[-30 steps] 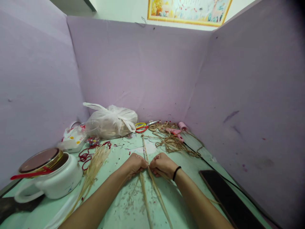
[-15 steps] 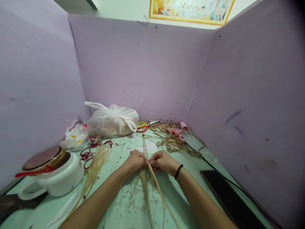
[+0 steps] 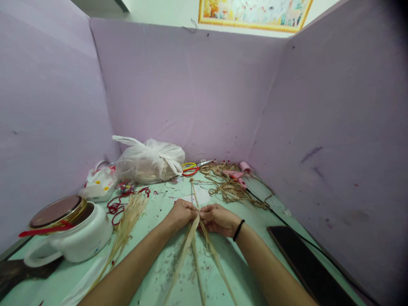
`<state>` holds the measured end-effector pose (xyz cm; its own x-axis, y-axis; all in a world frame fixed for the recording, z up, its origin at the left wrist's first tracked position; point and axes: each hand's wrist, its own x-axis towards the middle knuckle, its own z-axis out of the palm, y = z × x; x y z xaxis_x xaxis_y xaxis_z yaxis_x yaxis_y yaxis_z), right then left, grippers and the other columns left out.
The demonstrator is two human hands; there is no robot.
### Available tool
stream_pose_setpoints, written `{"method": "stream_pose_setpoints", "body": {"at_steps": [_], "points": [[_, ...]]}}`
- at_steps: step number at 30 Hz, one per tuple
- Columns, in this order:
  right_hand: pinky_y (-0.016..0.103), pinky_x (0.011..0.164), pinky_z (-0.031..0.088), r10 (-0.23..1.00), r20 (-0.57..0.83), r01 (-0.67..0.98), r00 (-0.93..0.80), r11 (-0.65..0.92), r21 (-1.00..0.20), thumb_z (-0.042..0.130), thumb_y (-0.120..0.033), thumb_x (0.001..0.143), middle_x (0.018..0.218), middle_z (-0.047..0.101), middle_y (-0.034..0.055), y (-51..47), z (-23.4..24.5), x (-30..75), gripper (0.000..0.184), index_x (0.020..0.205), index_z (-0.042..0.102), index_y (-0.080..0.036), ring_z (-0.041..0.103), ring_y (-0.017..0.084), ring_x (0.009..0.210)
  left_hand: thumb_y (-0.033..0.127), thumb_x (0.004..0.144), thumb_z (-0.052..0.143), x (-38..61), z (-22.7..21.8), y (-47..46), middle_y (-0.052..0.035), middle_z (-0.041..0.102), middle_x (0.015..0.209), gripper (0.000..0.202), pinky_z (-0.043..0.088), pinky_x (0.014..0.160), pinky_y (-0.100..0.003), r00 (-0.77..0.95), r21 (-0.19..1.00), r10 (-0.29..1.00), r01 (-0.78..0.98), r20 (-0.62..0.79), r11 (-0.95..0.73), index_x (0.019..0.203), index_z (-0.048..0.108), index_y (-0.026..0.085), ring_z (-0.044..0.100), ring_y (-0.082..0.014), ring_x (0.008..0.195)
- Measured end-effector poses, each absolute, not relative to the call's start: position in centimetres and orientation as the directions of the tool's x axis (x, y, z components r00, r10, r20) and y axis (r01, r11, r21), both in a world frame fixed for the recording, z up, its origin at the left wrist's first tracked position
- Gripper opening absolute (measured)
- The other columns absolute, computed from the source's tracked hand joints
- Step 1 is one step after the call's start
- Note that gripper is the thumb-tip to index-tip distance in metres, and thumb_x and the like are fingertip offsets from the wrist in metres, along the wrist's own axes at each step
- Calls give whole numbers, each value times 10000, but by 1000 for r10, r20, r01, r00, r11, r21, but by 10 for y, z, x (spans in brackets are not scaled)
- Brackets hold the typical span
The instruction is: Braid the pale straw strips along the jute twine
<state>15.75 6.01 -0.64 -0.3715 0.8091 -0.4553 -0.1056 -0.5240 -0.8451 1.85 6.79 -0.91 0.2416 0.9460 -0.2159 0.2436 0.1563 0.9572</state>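
Note:
Pale raffia strands (image 3: 188,246) run from between my fingertips toward me, fanned out over the light green table. My left hand (image 3: 184,213) pinches them from the left, its fingertips closed at the point where they meet. From the right, my right hand (image 3: 218,219), with a black band at its wrist, grips the strands at the same spot, touching the left fingertips. Beyond both hands a thin braided length (image 3: 195,193) stretches away to a small knot on the table. The exact finger hold is partly hidden.
On the left stand a white mug (image 3: 83,238) with a round lid and a loose raffia bundle (image 3: 129,216). A plastic bag (image 3: 153,161), scissors (image 3: 191,169), jute cord (image 3: 232,191) and a pink glue gun (image 3: 236,175) lie at the back. A black phone-like slab (image 3: 306,263) lies right.
One flat strand has swung from the right side over to the left, so the strands now spread in separate directions. Both hands stay at nearly the same place.

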Motion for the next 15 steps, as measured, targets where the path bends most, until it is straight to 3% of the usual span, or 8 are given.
{"method": "stream_pose_setpoints", "body": {"at_steps": [2,4,6,9,15], "points": [[251,566,497,775,-476,-114,-417,-564,-818,517,-95,732,541,562,17,60,-6,158,55,684,505,-121,571,104,502,193,514,553,19,-9,67,1,490,418,109,262,429,-200,248,963,947,224,-205,150,498,604,99,362,-67,406],[176,460,450,726,-518,-99,-452,-618,-780,478,-100,763,530,547,14,61,-7,160,98,671,513,-105,506,61,424,194,518,547,19,-9,67,-2,498,422,115,255,428,-201,263,964,944,226,-199,141,497,608,98,355,-64,403],[101,331,302,694,-557,-77,-456,-655,-752,475,-88,759,478,495,-18,63,-10,161,150,612,494,-104,366,8,329,180,517,528,19,-9,67,6,478,408,116,241,423,-200,282,960,940,253,-191,119,488,606,99,335,-57,397],[107,276,122,731,-554,-6,-399,-606,-796,513,-85,721,376,382,-66,65,-15,162,210,521,457,-113,220,-10,277,158,507,504,17,-9,67,40,380,360,97,188,407,-198,324,949,930,306,-176,73,439,554,112,267,-40,374],[159,289,108,863,-445,59,-239,-444,-894,556,-71,609,378,478,-43,62,-19,160,119,523,493,-123,254,9,263,213,543,502,13,-4,68,55,333,342,139,138,374,-209,390,914,872,379,-297,143,430,447,155,232,-41,318]]}}
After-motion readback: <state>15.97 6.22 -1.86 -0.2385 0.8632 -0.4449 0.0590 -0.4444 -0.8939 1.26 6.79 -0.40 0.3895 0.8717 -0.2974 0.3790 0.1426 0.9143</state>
